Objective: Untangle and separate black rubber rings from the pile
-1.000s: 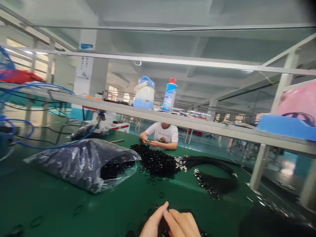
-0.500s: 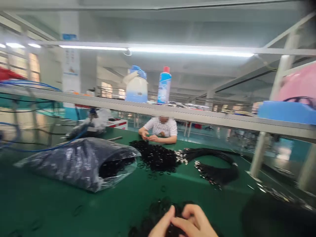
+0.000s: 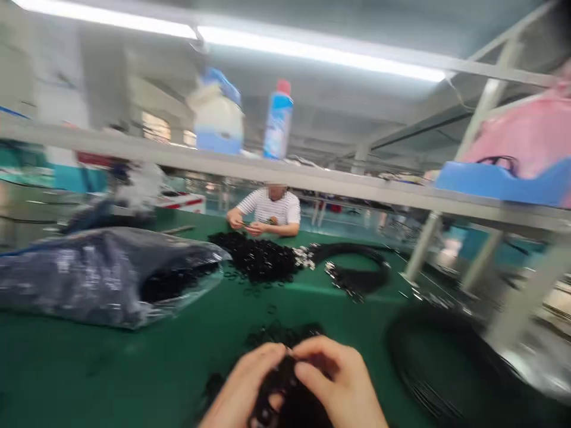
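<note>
My left hand (image 3: 247,386) and my right hand (image 3: 341,377) meet at the bottom middle, their fingertips pinched together. Between them is a small black piece, blurred and partly covered by the fingers; its exact kind I cannot make out. Black rings (image 3: 307,330) lie heaped on the green table just beyond and beneath my hands. Farther off is a larger pile of black rings (image 3: 261,258), and a clear plastic bag (image 3: 102,273) with black pieces in its open mouth lies at the left.
Coiled black cables (image 3: 366,279) with metal ends lie behind on the green table (image 3: 147,368); a larger black coil (image 3: 401,356) is at right. A shelf (image 3: 312,178) crosses above, bearing a spray can (image 3: 277,122) and a blue tray (image 3: 504,181). Opposite sits a person (image 3: 272,211).
The view has tilted down and turned right. My hands show higher and more fully, fingertips still together over the black rings. More of the right-hand coil is visible.
</note>
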Tool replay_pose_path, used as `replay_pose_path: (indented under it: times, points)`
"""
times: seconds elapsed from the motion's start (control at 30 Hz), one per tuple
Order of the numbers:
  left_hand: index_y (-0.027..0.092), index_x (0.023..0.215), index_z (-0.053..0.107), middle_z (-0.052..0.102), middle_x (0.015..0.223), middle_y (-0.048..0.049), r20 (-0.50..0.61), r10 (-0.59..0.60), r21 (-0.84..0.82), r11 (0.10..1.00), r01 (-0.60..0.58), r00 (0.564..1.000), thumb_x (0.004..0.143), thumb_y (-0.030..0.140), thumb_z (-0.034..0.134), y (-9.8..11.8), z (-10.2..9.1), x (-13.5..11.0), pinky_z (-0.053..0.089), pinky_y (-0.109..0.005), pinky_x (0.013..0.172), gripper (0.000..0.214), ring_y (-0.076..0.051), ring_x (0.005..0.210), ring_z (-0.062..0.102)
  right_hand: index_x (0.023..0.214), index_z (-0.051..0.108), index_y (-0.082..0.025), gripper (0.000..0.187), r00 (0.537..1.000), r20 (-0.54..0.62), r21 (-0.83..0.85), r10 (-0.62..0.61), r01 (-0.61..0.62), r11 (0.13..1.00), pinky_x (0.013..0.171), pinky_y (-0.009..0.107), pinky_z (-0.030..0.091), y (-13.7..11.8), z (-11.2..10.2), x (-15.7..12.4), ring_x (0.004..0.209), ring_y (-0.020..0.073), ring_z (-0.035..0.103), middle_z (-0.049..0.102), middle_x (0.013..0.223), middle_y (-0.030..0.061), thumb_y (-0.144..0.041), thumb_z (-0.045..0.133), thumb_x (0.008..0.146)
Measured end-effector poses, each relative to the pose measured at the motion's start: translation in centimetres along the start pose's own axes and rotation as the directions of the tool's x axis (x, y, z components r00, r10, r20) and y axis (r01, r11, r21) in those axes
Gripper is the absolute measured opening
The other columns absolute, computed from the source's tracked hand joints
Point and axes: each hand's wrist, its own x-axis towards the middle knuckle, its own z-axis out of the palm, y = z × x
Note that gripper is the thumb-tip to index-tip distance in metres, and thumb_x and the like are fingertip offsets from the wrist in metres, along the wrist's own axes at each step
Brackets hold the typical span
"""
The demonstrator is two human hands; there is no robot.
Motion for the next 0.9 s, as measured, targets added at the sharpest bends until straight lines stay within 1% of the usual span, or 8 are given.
replay_pose_path:
  times: [0.07,0.13,0.27,0.4,0.57,0.67,0.77,0.9]
  points:
    - [0.022,0.094,0.068,0.058,0.061,0.0039,0.066,-0.045,0.08,0.996,0.04,0.997,0.067,0.044,0.077,0.4,0.7,0.1,0.026,-0.011,0.034,0.035,-0.004,0.039,0.044,0.077,0.074,-0.019,0.014,0.99,-0.065,0.135,0.126,-0.116,0.984,0.07,0.027,0.049,-0.4,0.0,0.4,0.075,0.0201,0.066,0.073,0.077,0.003,-0.014,0.067,0.067]
    - [0.022,0.095,0.068,0.053,0.059,0.0057,0.111,-0.089,0.142,0.987,0.073,0.99,0.07,0.044,0.075,1.0,1.1,0.2,0.024,-0.01,0.036,0.034,-0.003,0.04,0.04,0.075,0.074,-0.018,0.011,0.982,-0.083,0.213,0.169,-0.148,0.966,0.07,0.027,0.048,-0.4,-0.2,0.7,0.076,0.0193,0.064,0.073,0.077,0.0027,-0.014,0.069,0.067]
    - [0.017,0.076,0.067,0.045,0.053,0.0066,0.164,-0.148,0.251,0.962,0.104,0.975,0.067,0.051,0.076,1.6,1.4,-0.2,0.017,-0.009,0.035,0.036,-0.001,0.04,0.03,0.075,0.071,-0.018,0.006,0.981,-0.11,0.279,0.162,-0.126,0.952,0.068,0.026,0.046,-0.2,-0.8,0.8,0.072,0.0172,0.064,0.068,0.072,0.0008,-0.017,0.069,0.071]
    - [0.017,0.077,0.068,0.046,0.055,0.0059,0.134,-0.133,0.294,0.952,0.088,0.982,0.067,0.055,0.074,1.7,1.4,-0.2,0.015,-0.009,0.036,0.04,0.0,0.04,0.027,0.084,0.069,-0.016,0.011,0.984,-0.08,0.306,0.159,-0.128,0.943,0.072,0.027,0.047,-0.4,-1.8,0.7,0.073,0.0168,0.066,0.068,0.071,0.0014,-0.015,0.062,0.076]
    - [0.015,0.075,0.065,0.047,0.058,0.0058,0.149,-0.134,0.265,0.96,0.091,0.98,0.068,0.051,0.075,2.0,1.3,-0.1,0.016,-0.009,0.037,0.038,0.001,0.04,0.029,0.088,0.07,-0.017,0.02,0.994,-0.056,0.211,0.089,-0.075,0.974,0.07,0.025,0.046,-1.0,-2.5,0.4,0.07,0.0136,0.063,0.065,0.071,0.0001,-0.01,0.054,0.078]
    - [0.015,0.07,0.062,0.049,0.06,0.0054,0.172,-0.111,0.218,0.973,0.072,0.979,0.065,0.045,0.078,1.9,1.4,-0.2,0.018,-0.008,0.036,0.034,0.0,0.041,0.03,0.09,0.069,-0.017,0.02,0.992,0.009,0.188,0.128,-0.127,0.974,0.067,0.024,0.047,-1.0,-2.1,0.1,0.066,0.0125,0.062,0.064,0.072,-0.0008,-0.011,0.057,0.075]
    - [0.016,0.07,0.061,0.051,0.061,0.005,0.143,-0.078,0.153,0.987,0.056,0.987,0.065,0.047,0.079,1.7,1.5,-0.2,0.023,-0.007,0.036,0.036,0.0,0.043,0.033,0.092,0.069,-0.018,0.025,0.979,0.093,0.212,0.18,-0.196,0.957,0.062,0.024,0.047,-0.6,-1.2,0.0,0.061,0.011,0.061,0.065,0.081,0.0001,-0.012,0.063,0.069]
    - [0.016,0.075,0.062,0.054,0.063,0.0047,0.104,-0.063,0.126,0.991,0.05,0.993,0.064,0.047,0.08,1.2,1.3,0.1,0.026,-0.009,0.037,0.038,-0.001,0.043,0.036,0.089,0.068,-0.015,0.022,0.975,0.108,0.273,0.197,-0.219,0.937,0.058,0.023,0.046,0.1,-0.6,0.2,0.056,0.0097,0.057,0.062,0.07,-0.0015,-0.014,0.065,0.067]
